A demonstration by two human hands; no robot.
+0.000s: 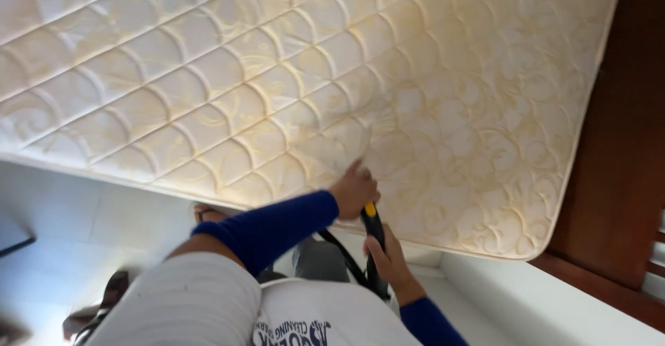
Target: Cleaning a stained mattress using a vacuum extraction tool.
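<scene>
Two hands work close together at the near edge of a quilted cream mattress point(291, 76) with a yellowish swirl pattern. The left hand point(355, 190), on a blue-sleeved arm that reaches across the body, is loosely curled with its fingers pressed against the mattress surface, holding nothing that can be seen. Just below it, the right hand point(388, 256) is closed around the black handle of a cleaning tool point(373, 229) with a yellow button at its top; the tool's tip sits right under the left hand, against the mattress edge. A black hose point(343, 252) runs down from the handle. White floor tiles point(83, 214) lie beneath, a dark wooden panel point(623, 145) beside the mattress.
</scene>
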